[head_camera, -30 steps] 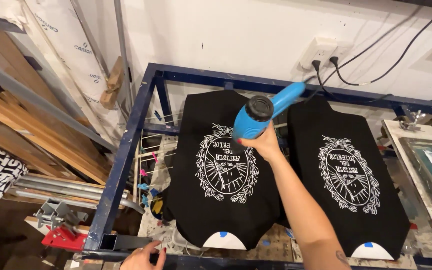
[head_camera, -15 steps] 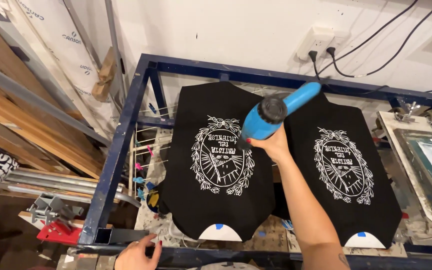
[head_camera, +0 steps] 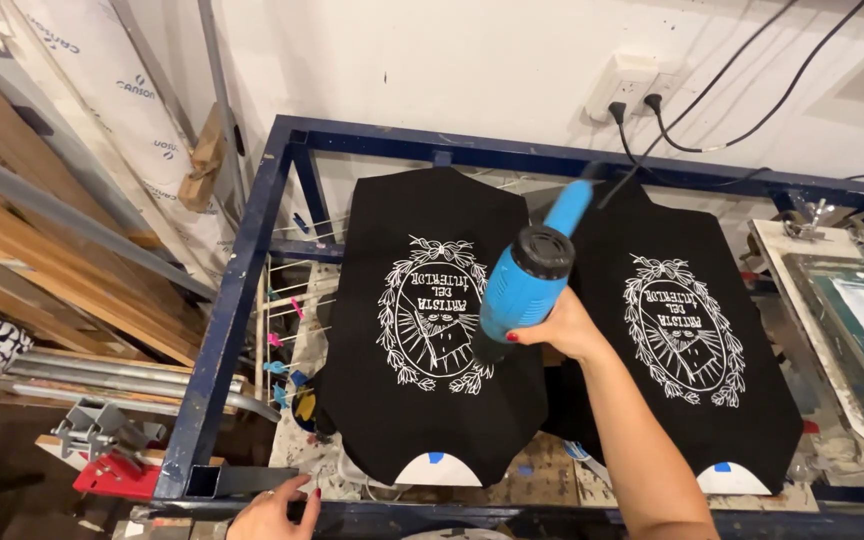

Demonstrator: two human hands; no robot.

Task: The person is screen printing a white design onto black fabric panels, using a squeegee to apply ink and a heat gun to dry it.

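Gripping a blue heat gun point(head_camera: 530, 278), the right hand point(head_camera: 564, 328) closes its fingers around the handle and holds the tool above the gap between two black T-shirts, with the dark nozzle end turned toward the left black T-shirt point(head_camera: 432, 330). A second ago the gun was higher and nearer the far end of this shirt; now it has come lower and closer to the person, just beside the lower right part of the white oval print point(head_camera: 432, 315). In my judgement the hot air is being moved across the print, so the drying of this shirt goes on and is not finished. The right black T-shirt point(head_camera: 687, 350) lies just beside it on its own board and carries the same white print. The cord of the gun runs up to a white wall socket point(head_camera: 637, 78).

The left hand point(head_camera: 272, 512) rests at the near rail of the blue metal frame point(head_camera: 242, 290), as it did before; its fingers look loosely bent on the rail and it holds nothing that I can see. A screen printing frame point(head_camera: 857, 330) lies at the right side. Wooden boards point(head_camera: 42, 260) lean at the left, and a red clamp point(head_camera: 112, 470) lies below them.
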